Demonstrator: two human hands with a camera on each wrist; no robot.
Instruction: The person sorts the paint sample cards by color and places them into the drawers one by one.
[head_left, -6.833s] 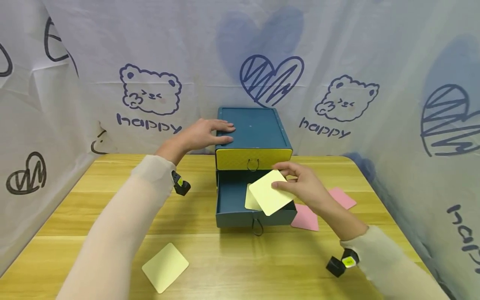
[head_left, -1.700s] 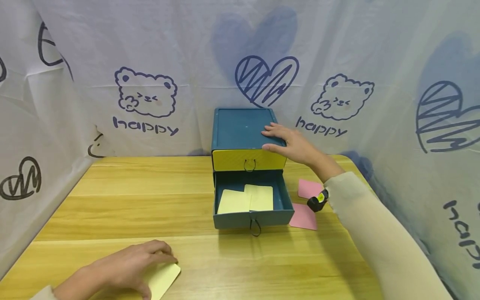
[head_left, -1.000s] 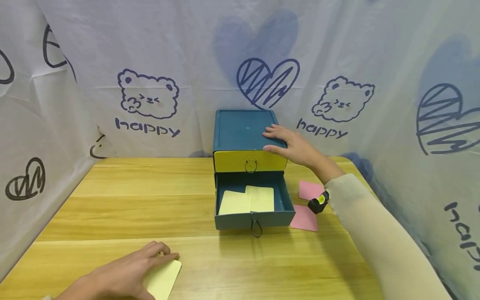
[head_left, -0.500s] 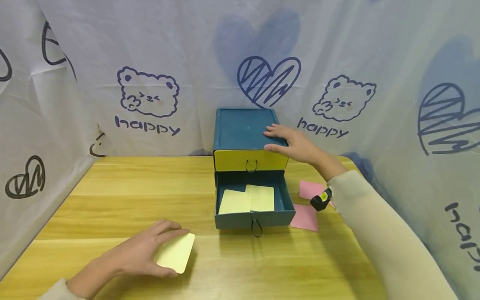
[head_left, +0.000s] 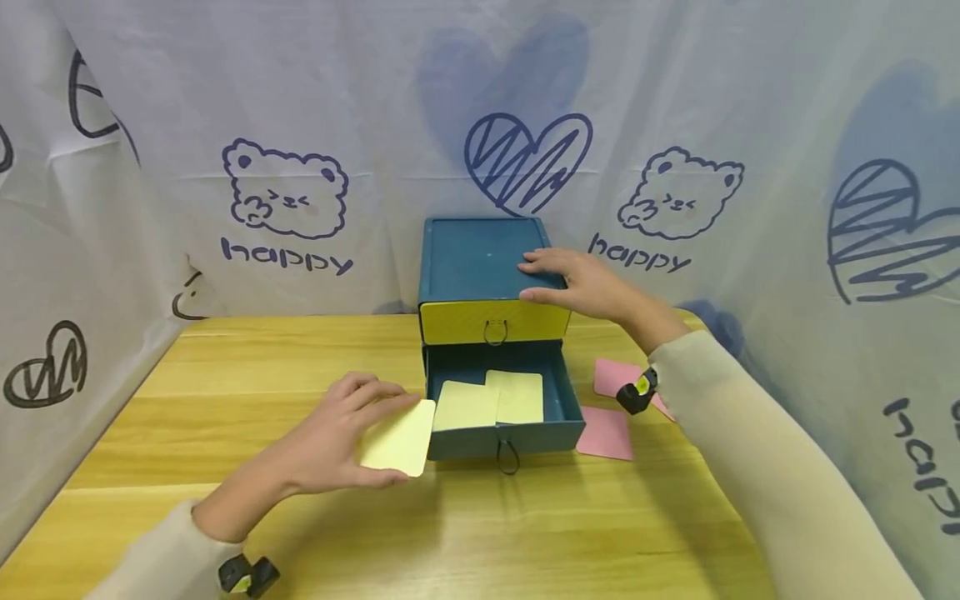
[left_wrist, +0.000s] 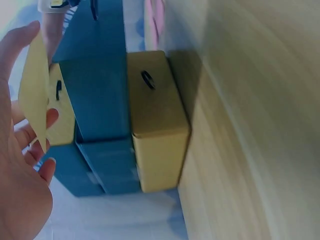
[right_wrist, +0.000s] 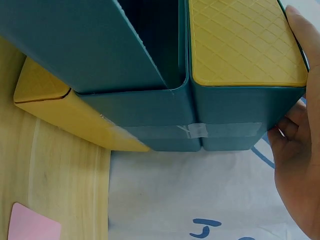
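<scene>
Behind the table (head_left: 525,533) we see a pale cloth backdrop (head_left: 397,100) printed with bears, hearts and the word "happy"; its side panels run out of the head view, so some drawings are cut off. Both sleeves leave that picture at the lower edge. Our left hand (head_left: 341,442) pinches a pale yellow card (head_left: 401,437) between thumb and fingers, just left of the open drawer (head_left: 510,440) and above the table; the hand covers the card's near side. Our right hand (head_left: 581,283) rests with relaxed fingers on the right edge of the blue drawer unit (head_left: 480,258), gripping nothing. Inside the open drawer a left card (head_left: 465,406) and a right card (head_left: 521,397) overlap, their lower edges hidden by the drawer front. A pink card (head_left: 605,433) lies beside the unit; more pink shows around the right wrist camera (head_left: 636,393), and we cannot tell whether that is one card or two.

Only the wrist views show us a lower yellow drawer (left_wrist: 157,160), hidden from the head beneath the open one. The left wrist view shows the held card nearly edge-on; the right one reveals clear tape (right_wrist: 197,130) along the unit's side.
</scene>
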